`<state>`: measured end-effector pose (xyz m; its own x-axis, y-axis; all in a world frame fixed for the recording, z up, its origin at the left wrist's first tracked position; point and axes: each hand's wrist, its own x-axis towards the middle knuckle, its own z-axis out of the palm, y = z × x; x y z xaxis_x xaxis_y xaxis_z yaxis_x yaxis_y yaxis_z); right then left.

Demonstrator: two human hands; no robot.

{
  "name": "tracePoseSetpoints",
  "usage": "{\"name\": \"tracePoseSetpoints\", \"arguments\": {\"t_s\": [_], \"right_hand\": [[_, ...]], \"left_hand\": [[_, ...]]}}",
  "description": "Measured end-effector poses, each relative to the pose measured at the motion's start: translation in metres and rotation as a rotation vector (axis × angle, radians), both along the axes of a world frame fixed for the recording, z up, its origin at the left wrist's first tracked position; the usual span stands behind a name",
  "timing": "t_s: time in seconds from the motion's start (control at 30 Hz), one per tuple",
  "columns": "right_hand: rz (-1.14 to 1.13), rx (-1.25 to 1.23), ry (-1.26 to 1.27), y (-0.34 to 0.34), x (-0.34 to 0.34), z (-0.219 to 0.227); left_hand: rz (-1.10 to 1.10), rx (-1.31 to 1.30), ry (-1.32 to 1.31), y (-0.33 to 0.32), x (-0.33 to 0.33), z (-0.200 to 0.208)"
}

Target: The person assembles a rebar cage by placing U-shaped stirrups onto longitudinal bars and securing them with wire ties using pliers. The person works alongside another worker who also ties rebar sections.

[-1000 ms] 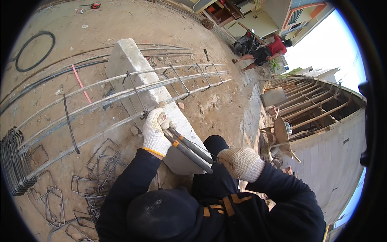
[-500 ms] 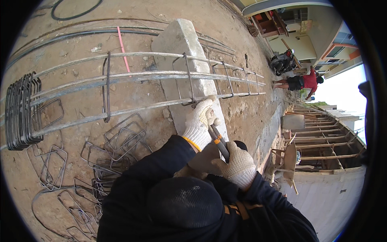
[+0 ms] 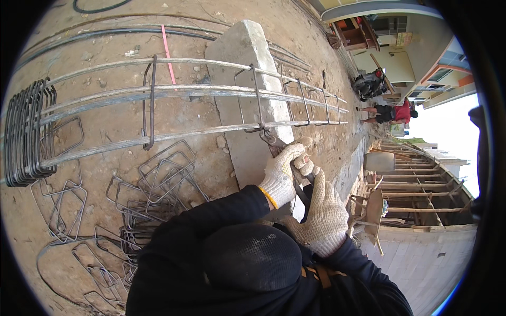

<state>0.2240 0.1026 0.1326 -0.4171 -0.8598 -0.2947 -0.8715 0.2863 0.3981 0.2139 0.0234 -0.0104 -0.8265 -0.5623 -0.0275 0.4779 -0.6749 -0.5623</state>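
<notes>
A rebar cage of long bars [image 3: 200, 132] with square stirrups [image 3: 258, 100] runs across in front of me. The head of a pair of pincers [image 3: 274, 144] is at the nearest long bar, beside a stirrup. My left hand [image 3: 287, 171], in a knitted white glove, is closed around the pincers just behind their head. Further back, my right hand [image 3: 322, 216], gloved too, is closed on the handles. The gloves cover much of the tool. Whether wire sits in the jaws, I cannot make out.
A concrete block [image 3: 237, 68] stands under the cage. Bunched stirrups [image 3: 29, 131] hang at its left end; loose ones [image 3: 168, 168] litter the dirt. Rightward are a wheelbarrow [image 3: 374, 213], a person in a red shirt [image 3: 401, 112] and a motorbike [image 3: 369, 84].
The pincers' head has come up to the nearest bar. My left hand has shifted off the bar onto the pincers, and my right hand has moved slightly right, its fingers now extending upward.
</notes>
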Motion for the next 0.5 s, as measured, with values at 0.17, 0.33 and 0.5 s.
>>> {"name": "tracePoseSetpoints", "arguments": {"t_s": [0.17, 0.33, 0.5], "right_hand": [[-0.054, -0.073, 0.220, -0.004, -0.031, -0.041], [-0.084, -0.121, 0.167, -0.006, -0.043, -0.040], [-0.275, 0.061, -0.142, -0.019, -0.053, -0.013]], "left_hand": [[-0.001, 0.033, -0.113, 0.001, -0.017, 0.002], [0.052, -0.004, -0.150, -0.001, -0.020, 0.001], [-0.056, 0.012, -0.110, -0.004, -0.011, 0.002]]}}
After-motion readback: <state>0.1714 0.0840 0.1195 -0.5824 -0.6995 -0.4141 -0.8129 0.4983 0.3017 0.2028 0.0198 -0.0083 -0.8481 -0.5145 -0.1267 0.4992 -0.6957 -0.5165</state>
